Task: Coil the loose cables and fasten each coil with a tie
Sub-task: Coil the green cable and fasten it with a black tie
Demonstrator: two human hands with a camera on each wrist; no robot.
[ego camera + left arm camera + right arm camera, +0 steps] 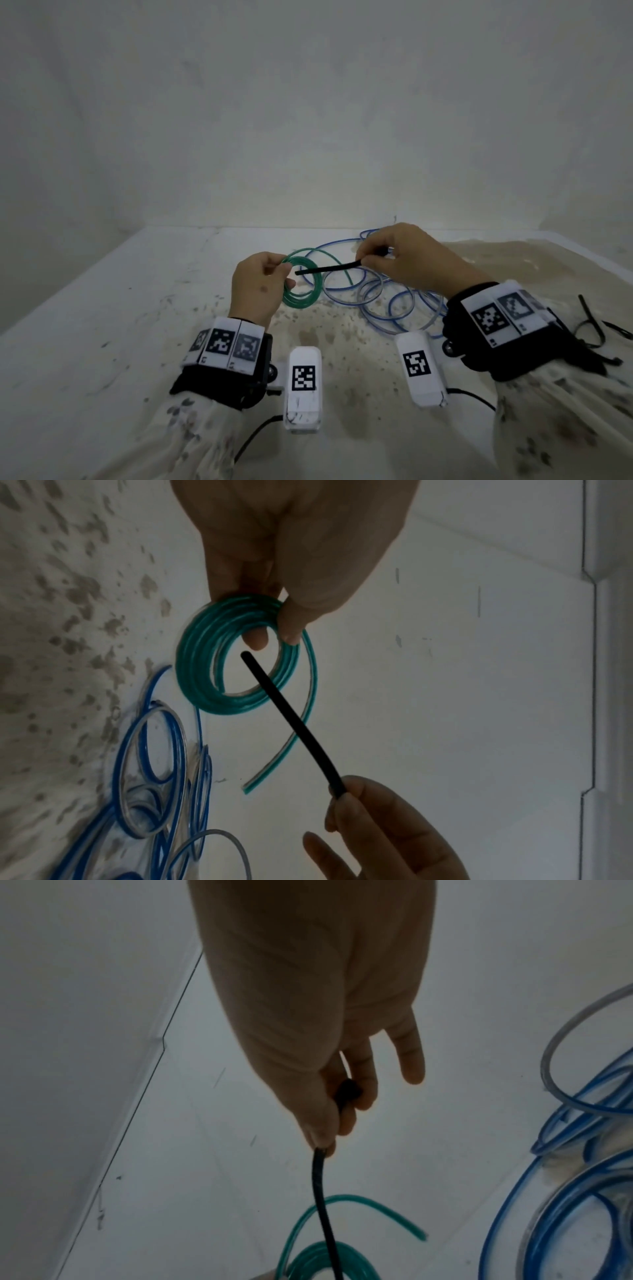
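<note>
Over stained table: left hand pinching green coil, right hand pinching black tie; loosened pinch risks unwinding.

White table, stained and speckled, with loose cables on it

The table is white toward the left and far edge, with brown blotches and dark specks across its middle and right. A tangle of blue and clear cables lies on it right of centre. A few black ties lie near the right edge, apart from the tangle.
</note>
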